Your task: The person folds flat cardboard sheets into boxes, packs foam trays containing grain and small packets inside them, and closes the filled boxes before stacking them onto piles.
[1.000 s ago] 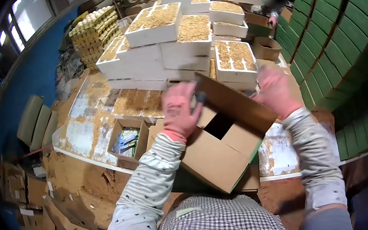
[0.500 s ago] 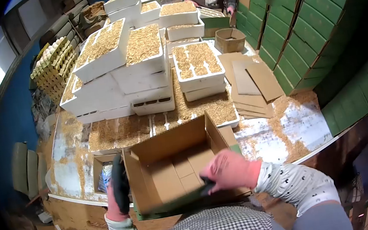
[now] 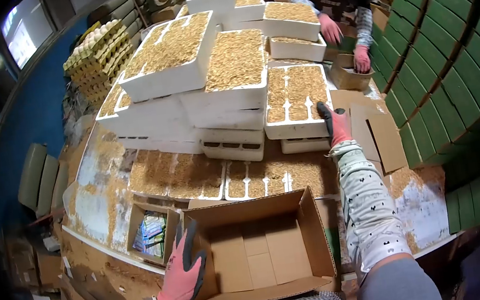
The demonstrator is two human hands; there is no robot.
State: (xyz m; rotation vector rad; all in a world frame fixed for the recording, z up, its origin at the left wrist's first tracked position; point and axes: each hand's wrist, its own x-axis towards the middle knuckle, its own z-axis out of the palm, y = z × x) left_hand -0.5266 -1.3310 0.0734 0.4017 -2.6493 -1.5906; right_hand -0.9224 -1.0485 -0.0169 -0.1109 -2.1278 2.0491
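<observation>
My left hand [image 3: 180, 273], in a pink glove with dark fingers, is open with its fingers spread beside the left wall of a cardboard box [image 3: 251, 210]. That box stands upright and uncovered in front of me, its folded bottom bare. My right hand [image 3: 336, 126], in a matching glove, reaches forward past the box. Its fingers lie stretched along the right front corner of a white foam tray [image 3: 295, 128] filled with golden-brown chaff-like material. This tray rests on another foam tray [image 3: 304, 145].
More filled foam trays [image 3: 224, 100] are stacked at centre left. Green cartons [image 3: 435, 98] rise on the right beside flat cardboard [image 3: 387, 141]. A small box [image 3: 133, 221] of colourful packets sits at left. Egg trays [image 3: 97, 72] stand behind. A co-worker's gloved hand [image 3: 362, 59] reaches into a carton.
My right hand has left the box's near edge and moved forward to the foam tray. My left hand has come away from the box wall, fingers spreading. The view has shifted.
</observation>
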